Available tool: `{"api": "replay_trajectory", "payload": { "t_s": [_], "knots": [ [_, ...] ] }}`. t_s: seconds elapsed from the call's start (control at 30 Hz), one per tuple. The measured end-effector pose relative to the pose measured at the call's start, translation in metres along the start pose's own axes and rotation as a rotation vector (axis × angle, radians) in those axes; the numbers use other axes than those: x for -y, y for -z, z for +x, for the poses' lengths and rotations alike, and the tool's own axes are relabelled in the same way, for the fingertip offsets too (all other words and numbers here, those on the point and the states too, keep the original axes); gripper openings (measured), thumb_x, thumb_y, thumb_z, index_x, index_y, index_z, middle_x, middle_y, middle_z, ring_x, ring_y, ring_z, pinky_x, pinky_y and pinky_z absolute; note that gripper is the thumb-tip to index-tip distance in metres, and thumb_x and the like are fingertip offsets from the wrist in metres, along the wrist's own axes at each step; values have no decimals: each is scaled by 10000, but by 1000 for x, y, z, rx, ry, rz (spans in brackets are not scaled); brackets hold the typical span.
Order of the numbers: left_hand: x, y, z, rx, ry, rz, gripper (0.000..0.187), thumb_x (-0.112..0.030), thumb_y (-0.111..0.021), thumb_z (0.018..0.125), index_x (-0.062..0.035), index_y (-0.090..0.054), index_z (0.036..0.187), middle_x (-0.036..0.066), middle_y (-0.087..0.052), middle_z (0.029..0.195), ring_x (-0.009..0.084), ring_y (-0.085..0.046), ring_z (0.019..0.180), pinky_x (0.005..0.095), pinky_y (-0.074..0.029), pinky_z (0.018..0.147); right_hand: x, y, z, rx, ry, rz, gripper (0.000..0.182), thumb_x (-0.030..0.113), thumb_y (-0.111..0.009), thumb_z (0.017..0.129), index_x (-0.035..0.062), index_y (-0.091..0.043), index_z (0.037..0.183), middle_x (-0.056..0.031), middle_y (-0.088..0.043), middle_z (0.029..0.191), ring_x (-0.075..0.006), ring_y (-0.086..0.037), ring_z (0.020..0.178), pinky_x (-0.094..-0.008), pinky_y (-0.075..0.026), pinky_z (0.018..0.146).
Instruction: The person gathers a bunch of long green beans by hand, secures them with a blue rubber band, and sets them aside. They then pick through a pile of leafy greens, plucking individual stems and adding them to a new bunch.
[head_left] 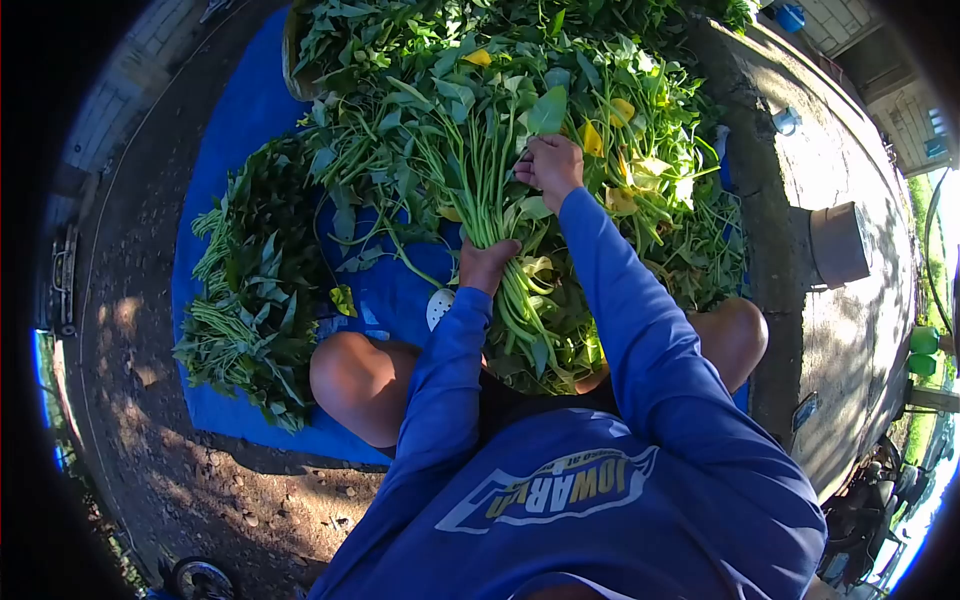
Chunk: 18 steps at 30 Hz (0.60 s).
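My left hand (487, 265) is wrapped round the lower stems of a bunch of leafy greens (485, 190), its leaves pointing away from me and the cut ends hanging toward my lap. Beside the bunch's right edge, my right hand (552, 165) has its fingers curled together; what they pinch is hidden. One broad leaf (547, 112) rises just beyond its knuckles. A large heap of loose greens (640, 95), some leaves yellow, spreads behind and right of both hands. Below my left wrist lies a white perforated object (440, 308), partly covered by my sleeve.
Bundled greens (260, 290) are stacked at the left on a blue tarp (225, 160). A raised concrete edge (765, 200) runs along the right, with a metal container (838, 245) and a small blue cup (787, 121) on that side. My bent knees flank the work area.
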<state>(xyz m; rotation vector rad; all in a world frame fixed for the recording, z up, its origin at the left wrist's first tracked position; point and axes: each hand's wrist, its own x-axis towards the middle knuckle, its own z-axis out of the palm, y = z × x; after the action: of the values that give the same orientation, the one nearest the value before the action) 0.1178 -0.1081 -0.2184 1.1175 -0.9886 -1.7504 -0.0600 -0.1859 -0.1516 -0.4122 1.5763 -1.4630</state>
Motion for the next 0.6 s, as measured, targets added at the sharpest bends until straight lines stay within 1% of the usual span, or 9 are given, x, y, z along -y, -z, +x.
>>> {"api": "replay_trajectory", "payload": {
  "t_s": [0.1, 0.13, 0.2, 0.27, 0.33, 0.4, 0.47, 0.57, 0.6],
  "knots": [
    [-12, 14, 0, 201, 114, 81, 447, -140, -814, 729, 9, -683, 1129, 72, -706, 922, 197, -682, 767, 324, -550, 733, -11, -8, 21, 110, 14, -27, 209, 124, -658, 987, -20, -713, 1127, -83, -691, 816, -168, -691, 627, -304, -579, 570],
    [-10, 16, 5, 258, 51, 158, 426, -156, -801, 736, 1, -687, 1116, 59, -695, 905, 186, -670, 751, 323, -533, 705, -12, -18, 27, 188, 55, -95, 217, 118, -683, 977, -20, -730, 1138, -80, -711, 845, -157, -675, 649, -308, -570, 582],
    [-38, 14, -4, 307, 165, 183, 369, -172, -790, 763, -9, -693, 1079, 44, -686, 885, 169, -656, 726, 321, -515, 683, -14, -41, 40, 372, 155, -268, 220, 115, -717, 956, -21, -748, 1126, -82, -723, 858, -157, -675, 661, -316, -567, 606],
    [-45, 14, -12, 238, 147, -10, 250, -169, -773, 816, -10, -704, 995, 53, -696, 834, 166, -680, 720, 321, -550, 663, 4, -54, 33, 520, 123, -200, 226, 139, -751, 946, -12, -764, 1114, -64, -740, 861, -137, -684, 710, -309, -558, 644],
    [-46, 22, -4, 173, 146, -148, 285, -124, -772, 807, 11, -706, 1049, 74, -721, 878, 190, -711, 726, 339, -593, 680, 31, -50, 37, 593, 176, -266, 235, 167, -750, 966, 9, -774, 1138, -51, -747, 879, -125, -690, 744, -302, -558, 667],
    [-58, 27, -4, 124, 117, -244, 319, -95, -764, 804, 31, -702, 1091, 96, -740, 920, 211, -735, 747, 354, -625, 706, 83, -21, -3, 428, 461, -515, 233, 170, -751, 966, 15, -776, 1138, -47, -749, 883, -124, -690, 748, -302, -558, 673],
    [-73, 26, -14, 97, 93, -287, 347, -83, -749, 808, 49, -690, 1123, 120, -751, 959, 227, -754, 786, 365, -645, 741, 115, 22, -57, 361, 563, -734, 231, 174, -752, 967, 20, -778, 1137, -43, -751, 887, -123, -690, 751, -301, -558, 678],
    [-82, 20, -15, 156, 28, -335, 390, -69, -726, 822, 68, -662, 1182, 156, -758, 1009, 250, -768, 830, 376, -653, 772, 75, 72, -121, 718, 518, -689, 225, 185, -754, 969, 20, -775, 1120, -19, -735, 864, -115, -677, 749, -295, -547, 678],
    [-87, 13, -18, 183, 14, -353, 406, -69, -714, 834, 69, -647, 1210, 167, -759, 1008, 261, -768, 828, 376, -655, 743, 63, 75, -149, 682, 532, -729, 240, 210, -764, 945, 4, -769, 1069, -54, -734, 857, -144, -682, 764, -307, -543, 689]
  ]
}}
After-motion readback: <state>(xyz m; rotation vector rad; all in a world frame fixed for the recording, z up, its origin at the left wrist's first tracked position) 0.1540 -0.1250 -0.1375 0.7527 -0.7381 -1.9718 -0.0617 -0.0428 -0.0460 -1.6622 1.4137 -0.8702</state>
